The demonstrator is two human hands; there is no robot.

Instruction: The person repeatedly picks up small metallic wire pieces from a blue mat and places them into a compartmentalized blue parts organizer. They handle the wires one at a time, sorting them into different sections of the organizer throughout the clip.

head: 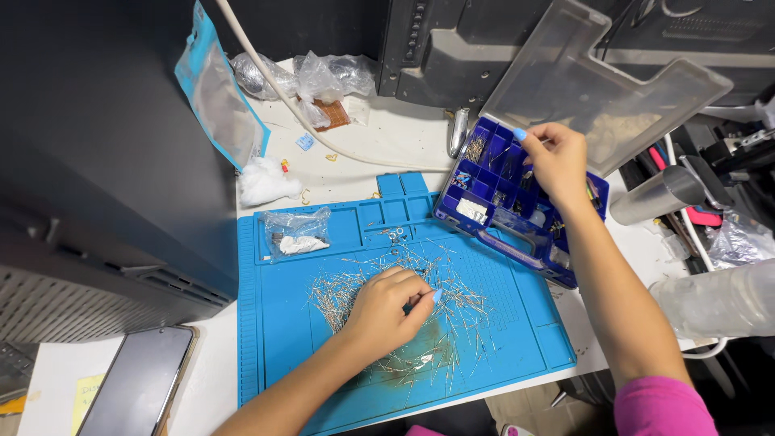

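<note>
at the far left a dark phone point(141, 386) lies flat on the white table point(211, 379), beside a blue silicone work mat point(278, 339). near the mat's top left sits a small clear bag point(295, 232) with white contents. across the mat's middle lies a loose pile of thin metal pins point(460, 303), scattered so their long axes point every way, with no common direction. your left hand point(387, 311) rests on the pile, fingers curled and pinching, seemingly on a few pins, though what sits between the fingertips is too small to tell. to the right, your right hand point(557, 161) reaches into a blue compartment box point(504, 210) with its clear lid point(597, 81) raised, fingers bent down into a cell; whether it grips anything is hidden. this looks like the sorting step. the next pick calls for gathering pins side by side, so they lie parallel.
</note>
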